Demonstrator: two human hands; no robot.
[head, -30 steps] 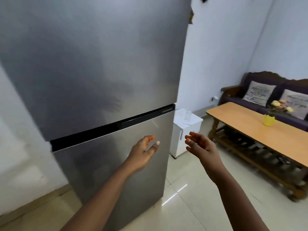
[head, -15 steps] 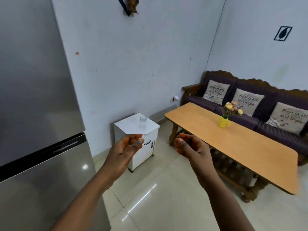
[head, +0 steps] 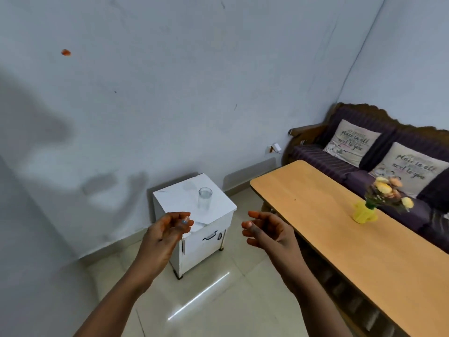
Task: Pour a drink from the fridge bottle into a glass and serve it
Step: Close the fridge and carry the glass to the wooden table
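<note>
A clear empty glass [head: 205, 198] stands upright on a small white cabinet [head: 177, 200] against the wall. My left hand [head: 167, 232] hovers in front of the cabinet's near corner, fingers loosely curled, holding nothing. My right hand [head: 264, 229] is raised to the right of the cabinet, fingers apart and empty. Both hands are short of the glass and apart from it. No bottle is in view. The fridge's grey side [head: 21, 239] shows only as a blurred strip at the left edge.
A long wooden table [head: 340, 239] runs along the right, with a yellow vase of flowers [head: 364, 212] on it. Behind it is a dark sofa [head: 323, 156] with printed cushions. Pale tiled floor [head: 213, 300] lies between me and the cabinet.
The view has swung right, away from the fridge front, which has left the frame. The white cabinet and glass are now near the centre. Both hands stay raised and empty.
</note>
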